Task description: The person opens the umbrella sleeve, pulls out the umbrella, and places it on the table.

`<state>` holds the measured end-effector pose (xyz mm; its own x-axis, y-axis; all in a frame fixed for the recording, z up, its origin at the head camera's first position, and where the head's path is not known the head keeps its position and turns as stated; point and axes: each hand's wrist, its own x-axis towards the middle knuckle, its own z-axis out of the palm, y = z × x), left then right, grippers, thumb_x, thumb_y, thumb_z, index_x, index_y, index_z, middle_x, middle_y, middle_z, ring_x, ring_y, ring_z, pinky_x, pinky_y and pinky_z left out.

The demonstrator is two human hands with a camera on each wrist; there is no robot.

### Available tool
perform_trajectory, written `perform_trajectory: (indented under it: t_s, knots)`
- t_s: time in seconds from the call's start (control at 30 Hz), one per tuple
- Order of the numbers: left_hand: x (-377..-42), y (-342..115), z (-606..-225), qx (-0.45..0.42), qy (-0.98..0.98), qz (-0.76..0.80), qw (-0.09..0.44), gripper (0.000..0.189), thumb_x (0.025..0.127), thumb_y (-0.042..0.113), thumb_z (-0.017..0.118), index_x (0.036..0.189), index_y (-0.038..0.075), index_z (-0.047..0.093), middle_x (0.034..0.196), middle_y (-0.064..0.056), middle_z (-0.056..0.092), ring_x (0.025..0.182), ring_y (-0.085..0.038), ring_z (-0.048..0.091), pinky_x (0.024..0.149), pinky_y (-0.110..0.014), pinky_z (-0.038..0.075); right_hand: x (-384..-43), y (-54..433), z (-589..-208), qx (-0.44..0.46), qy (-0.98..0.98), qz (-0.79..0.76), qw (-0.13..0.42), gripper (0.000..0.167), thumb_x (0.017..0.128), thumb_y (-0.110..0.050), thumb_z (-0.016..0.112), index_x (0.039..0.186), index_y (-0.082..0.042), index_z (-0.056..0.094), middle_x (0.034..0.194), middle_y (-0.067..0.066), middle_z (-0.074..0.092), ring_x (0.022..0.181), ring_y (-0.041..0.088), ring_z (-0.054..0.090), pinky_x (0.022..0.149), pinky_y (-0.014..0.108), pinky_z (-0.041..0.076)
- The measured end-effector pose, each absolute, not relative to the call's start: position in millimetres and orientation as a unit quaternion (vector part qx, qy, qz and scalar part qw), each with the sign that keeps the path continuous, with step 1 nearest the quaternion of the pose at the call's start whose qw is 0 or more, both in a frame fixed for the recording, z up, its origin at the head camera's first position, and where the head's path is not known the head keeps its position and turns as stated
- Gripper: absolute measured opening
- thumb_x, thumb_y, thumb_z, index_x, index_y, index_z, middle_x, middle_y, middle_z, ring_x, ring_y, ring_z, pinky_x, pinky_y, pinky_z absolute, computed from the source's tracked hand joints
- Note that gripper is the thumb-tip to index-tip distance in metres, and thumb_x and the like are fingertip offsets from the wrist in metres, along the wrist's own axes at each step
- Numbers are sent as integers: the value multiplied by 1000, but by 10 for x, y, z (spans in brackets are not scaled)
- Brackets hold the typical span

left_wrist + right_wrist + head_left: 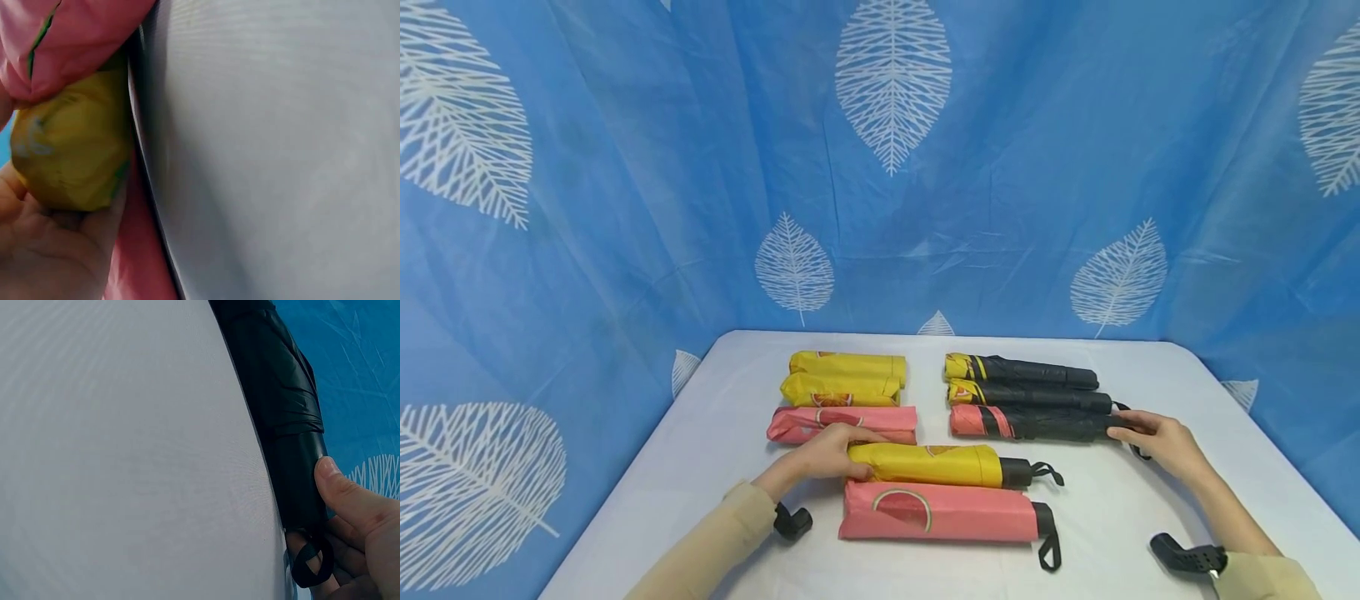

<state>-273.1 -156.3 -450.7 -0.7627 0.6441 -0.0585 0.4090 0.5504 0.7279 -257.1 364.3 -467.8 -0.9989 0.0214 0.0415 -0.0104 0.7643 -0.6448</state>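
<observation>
In the head view my left hand [829, 452] grips the left end of a folded umbrella in a yellow sleeve [928, 464]. Its fingers and thumb are around the yellow end [75, 147] in the left wrist view. A folded umbrella in a pink sleeve with a watermelon print [962, 514] lies just in front. At the right, my right hand [1165, 446] pinches the handle end of a bare folded umbrella, black with a pink end [1037, 423]. The right wrist view has the thumb against the black handle [297, 481], a strap loop [312, 565] hanging below it.
Behind my left hand lie a pink sleeve [842, 422] and two yellow sleeves [842, 388], one behind another. Two black folded umbrellas with yellow ends [1037, 395] lie behind the pink-ended one. A blue leaf-patterned curtain [1000, 192] surrounds the white table [715, 425].
</observation>
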Motion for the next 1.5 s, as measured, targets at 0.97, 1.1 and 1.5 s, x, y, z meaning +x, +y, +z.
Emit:
perform_trajectory:
  t_s: [0.97,1.1,1.5]
  knots:
    - [-2638,-1713,-4258,205,779,579,122,49,84,21,73,126,0,59,91,-8,62,72,-16,55,60,-24,48,-2578,3528,-4480,2,-928,344,144,62,88,-38,67,130,5,53,122,28,56,105,41,58,67,38,54]
    - [-2649,-1713,-4136,212,761,603,113,50,84,25,74,126,2,60,102,-12,62,81,-20,59,68,-27,53,-2542,3268,-4335,28,-895,424,139,51,93,-34,60,133,-3,53,128,19,55,110,18,58,75,18,50]
    - [-2638,-1681,-4007,247,727,634,88,51,85,24,72,129,1,58,103,-13,63,80,-18,58,67,-25,52,-2408,2432,-3907,189,-769,611,-5,45,103,-28,38,134,3,49,132,2,50,117,-3,45,91,18,43]
